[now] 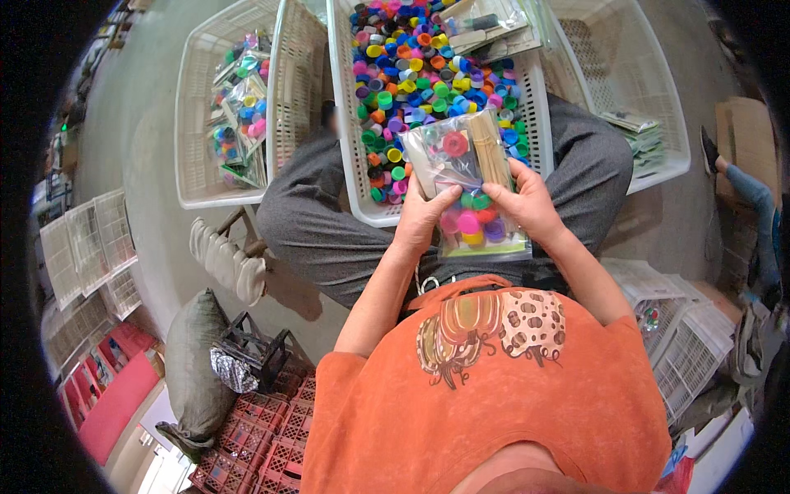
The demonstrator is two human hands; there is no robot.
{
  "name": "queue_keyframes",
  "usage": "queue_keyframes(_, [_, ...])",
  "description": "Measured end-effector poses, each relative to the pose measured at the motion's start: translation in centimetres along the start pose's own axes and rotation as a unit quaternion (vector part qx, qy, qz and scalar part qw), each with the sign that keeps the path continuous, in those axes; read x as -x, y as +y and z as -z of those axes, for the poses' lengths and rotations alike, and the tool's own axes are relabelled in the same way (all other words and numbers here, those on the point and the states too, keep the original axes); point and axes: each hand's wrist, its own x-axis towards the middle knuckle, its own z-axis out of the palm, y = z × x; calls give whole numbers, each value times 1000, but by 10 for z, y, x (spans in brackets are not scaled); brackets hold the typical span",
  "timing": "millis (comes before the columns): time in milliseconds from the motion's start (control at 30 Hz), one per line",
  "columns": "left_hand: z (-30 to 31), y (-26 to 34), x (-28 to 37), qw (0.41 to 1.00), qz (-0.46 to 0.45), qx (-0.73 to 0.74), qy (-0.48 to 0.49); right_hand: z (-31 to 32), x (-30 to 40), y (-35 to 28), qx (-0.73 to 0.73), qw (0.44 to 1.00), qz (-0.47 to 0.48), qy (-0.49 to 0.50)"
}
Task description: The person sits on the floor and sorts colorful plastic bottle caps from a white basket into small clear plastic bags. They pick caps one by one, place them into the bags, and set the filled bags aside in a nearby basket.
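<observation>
Both of my hands hold a clear plastic bag (515, 244) over my lap, at the near end of a white plastic crate (376, 217). My left hand (423, 213) grips its left side and my right hand (532, 200) its right side, thumbs on the front near the middle. Through the film show wooden sticks (489, 151), a red round piece (455, 143) and, lower down, several coloured plastic bottle caps (469, 222). The crate holds many loose caps (407, 86) in mixed colours, with more flat clear packs (494, 34) at its far right.
A white crate (185, 142) of filled bags stands left; another (673, 123) with flat green-edged packs stands right. Lower left are a stuffed sack (197, 358), a small dark stool (259, 352) and red crates (241, 438). Another person's leg (750, 185) shows far right.
</observation>
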Motion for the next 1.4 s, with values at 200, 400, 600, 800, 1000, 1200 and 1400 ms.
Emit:
queue_keyframes(200, [-4,-3,-3,999,-15,16,28,-3,3,1,30,999,16,-15])
queue_keyframes(400, [9,-3,-7,995,6,102,17,-8,1,6,-19,997,-64,-30])
queue_keyframes(600, [82,87,-23,976,-116,-9,185,15,-21,-25,-104,993,-40,-49])
queue_keyframes(800, [176,162,-52,922,-205,312,104,60,-97,-54,51,993,90,49])
queue_keyframes(1000, [121,81,-60,976,-63,191,78,107,-234,-75,118,976,116,140])
queue_keyframes(1200, [93,54,-71,991,43,69,108,129,-334,-91,285,918,38,272])
queue_keyframes(1400, [82,58,-82,996,33,32,75,138,-349,-104,628,741,16,237])
